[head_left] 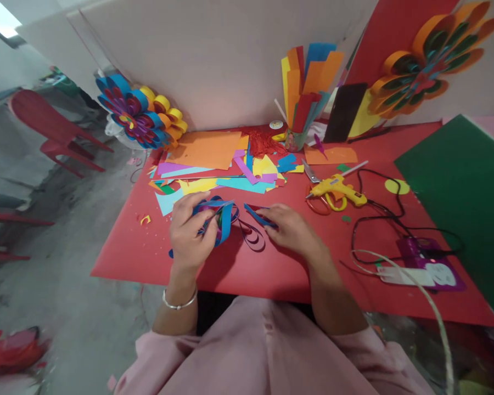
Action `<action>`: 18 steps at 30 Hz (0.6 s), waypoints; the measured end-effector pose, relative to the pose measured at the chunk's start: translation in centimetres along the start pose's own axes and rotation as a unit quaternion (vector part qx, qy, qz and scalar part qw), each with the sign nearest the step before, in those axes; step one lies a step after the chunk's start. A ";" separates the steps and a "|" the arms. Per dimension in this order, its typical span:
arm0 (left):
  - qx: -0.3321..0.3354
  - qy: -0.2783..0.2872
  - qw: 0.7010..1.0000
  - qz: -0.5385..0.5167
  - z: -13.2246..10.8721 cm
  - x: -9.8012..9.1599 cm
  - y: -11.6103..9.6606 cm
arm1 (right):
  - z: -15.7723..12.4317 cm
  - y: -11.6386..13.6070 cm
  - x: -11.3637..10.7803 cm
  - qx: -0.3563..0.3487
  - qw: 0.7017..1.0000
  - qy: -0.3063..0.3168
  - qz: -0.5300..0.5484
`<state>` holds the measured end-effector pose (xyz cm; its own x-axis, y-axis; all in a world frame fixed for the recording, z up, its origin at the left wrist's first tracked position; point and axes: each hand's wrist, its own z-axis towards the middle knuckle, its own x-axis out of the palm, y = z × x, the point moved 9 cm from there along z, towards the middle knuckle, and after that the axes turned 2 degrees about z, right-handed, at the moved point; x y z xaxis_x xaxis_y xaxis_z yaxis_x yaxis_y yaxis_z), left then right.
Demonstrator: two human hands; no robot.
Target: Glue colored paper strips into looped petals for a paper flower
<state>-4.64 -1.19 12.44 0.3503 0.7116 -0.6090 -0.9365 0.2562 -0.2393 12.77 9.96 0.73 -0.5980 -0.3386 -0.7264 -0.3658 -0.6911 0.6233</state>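
Observation:
My left hand [193, 236] is closed around a partly made paper flower [226, 222] of blue and purple looped strips, just above the red tabletop. Thin maroon loops [253, 238] hang out on its right side. In my right hand [286, 227], fingers pinch a blue paper strip [257, 215], whose near end points at the flower. A small gap shows between strip and flower. My left fingers hide part of the flower's middle.
Coloured paper sheets [209, 149] and offcuts lie behind my hands. Right of them are a yellow glue gun [337, 189], scissors [312, 171], black cable and a purple power strip [448, 274]. A cup of paper strips [295, 140] and finished paper flowers [134, 112] stand at the back.

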 end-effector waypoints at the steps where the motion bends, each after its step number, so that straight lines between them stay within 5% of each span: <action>1: 0.001 0.000 1.000 0.000 0.0 0.0 0.0 | 0.0 0.0 0.1 0.001 1.000 0.006 0.008; 18: -0.010 0.006 1.000 -0.005 -0.1 0.5 0.0 | 0.5 2.3 1.0 -0.027 0.996 0.014 -0.083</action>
<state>-4.45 -0.93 12.10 0.3607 0.7010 -0.6152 -0.9322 0.2506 -0.2611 10.97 8.28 1.56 -0.5114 -0.2336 -0.8270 -0.4195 -0.7720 0.4775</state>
